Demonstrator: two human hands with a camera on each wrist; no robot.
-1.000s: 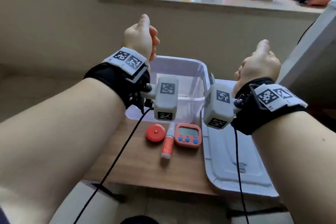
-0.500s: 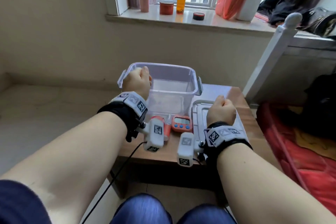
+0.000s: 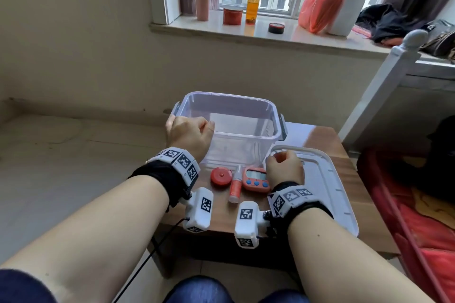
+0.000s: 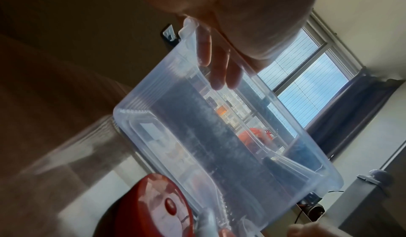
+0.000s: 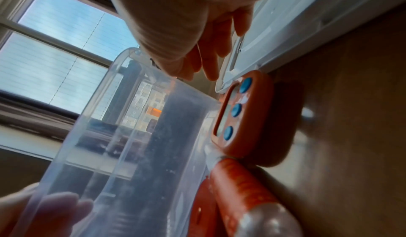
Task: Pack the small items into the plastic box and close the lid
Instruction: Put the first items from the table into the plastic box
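A clear plastic box (image 3: 246,135) stands open at the back of the small wooden table (image 3: 317,138). My left hand (image 3: 189,134) grips its near-left rim, the fingers (image 4: 217,67) hooked inside the wall. In front of the box lie a red round item (image 3: 221,177), an orange tube (image 3: 235,187) and an orange timer (image 3: 255,179) with blue buttons. The white lid (image 3: 330,187) lies flat on the right. My right hand (image 3: 284,167) hovers over the lid's near-left corner beside the timer (image 5: 248,119), its fingers (image 5: 211,53) hanging loosely, holding nothing.
The window sill (image 3: 307,37) behind holds bottles, jars and a red bag (image 3: 322,0). A white bedpost (image 3: 384,76) and red bedding (image 3: 418,229) are on the right. Bare floor (image 3: 61,167) lies to the left. A black cable (image 3: 147,253) hangs from my left wrist.
Both hands came down from in front of the camera to the table. The left hand took hold of the box's rim; the right hand dropped to the lid's corner.
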